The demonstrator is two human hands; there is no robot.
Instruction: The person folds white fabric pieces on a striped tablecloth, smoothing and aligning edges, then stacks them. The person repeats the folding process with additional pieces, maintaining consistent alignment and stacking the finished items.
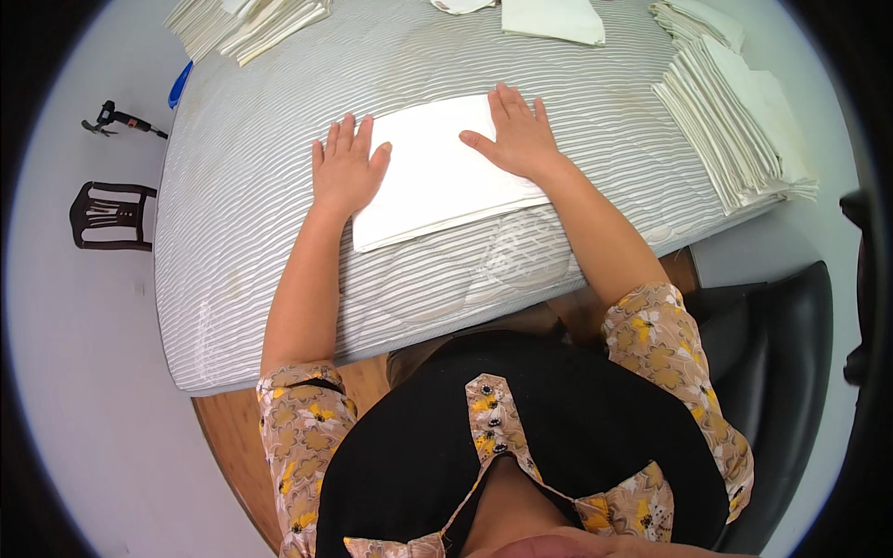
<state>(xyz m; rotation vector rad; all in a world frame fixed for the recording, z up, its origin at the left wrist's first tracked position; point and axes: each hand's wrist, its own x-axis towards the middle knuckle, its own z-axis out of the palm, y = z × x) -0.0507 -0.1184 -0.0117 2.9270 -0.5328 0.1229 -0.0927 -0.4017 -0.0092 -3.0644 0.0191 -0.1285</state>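
Observation:
A folded white cloth [437, 172] lies flat in front of me on a striped mattress [270, 288], its layered edge toward me. My left hand [349, 167] rests on the cloth's left edge, fingers apart and pointing away from me. Over its right far part lies my right hand [516, 132], palm down with the fingers stretched and the thumb toward the middle. Neither hand grips anything; both seem to press lightly on or beside the cloth.
A tall stack of folded white cloths [735, 121] stands at the mattress's right edge. Another pile [246, 28] sits at the far left, and a white piece [553, 20] lies at the far edge. Beyond are a dark wooden chair [112, 216] and a black padded seat [777, 353].

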